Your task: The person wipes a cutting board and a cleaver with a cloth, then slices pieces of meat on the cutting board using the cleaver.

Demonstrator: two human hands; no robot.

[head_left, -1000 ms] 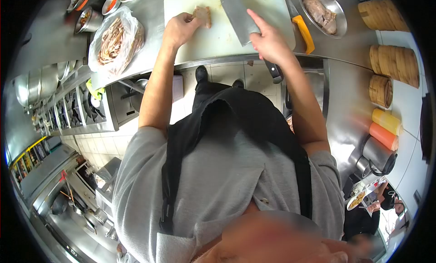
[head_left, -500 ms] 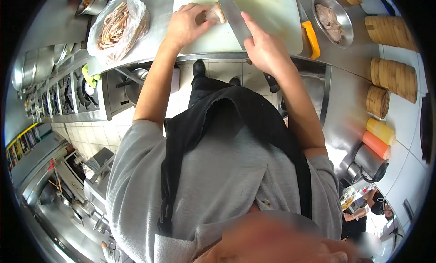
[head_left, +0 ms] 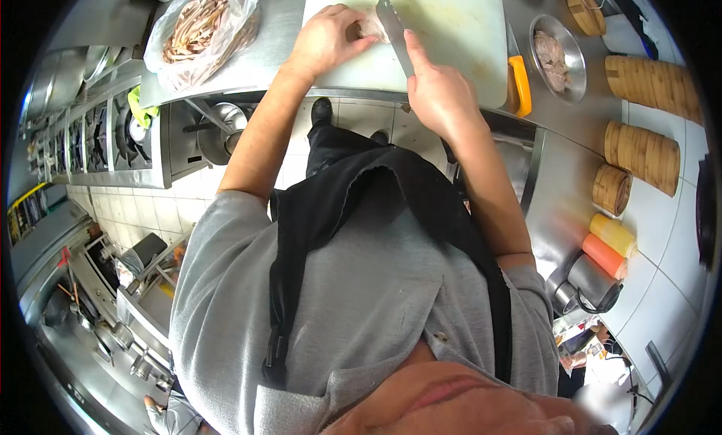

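My left hand (head_left: pixel 327 42) presses down on a pale, pinkish piece of meat (head_left: pixel 370 27) lying on the white cutting board (head_left: pixel 459 33), fingers curled round its left side. In my right hand (head_left: pixel 442 93) is a cleaver (head_left: pixel 394 33), the forefinger stretched along the blade. The blade stands close against the right side of the meat; whether it touches cannot be made out. Most of the handle is hidden inside my right hand.
Left of the board sits a plastic bag (head_left: pixel 197 33) of sliced strips. To the right are a yellow-orange handle (head_left: pixel 519 86), a metal bowl (head_left: pixel 577 70) with meat pieces, bamboo steamers (head_left: pixel 641 158) and squeeze bottles (head_left: pixel 604 256). A stove (head_left: pixel 113 142) stands at left.
The view has shifted slightly. The cleaver blade has turned and now shows narrower, close beside the meat. My left hand still holds the meat.
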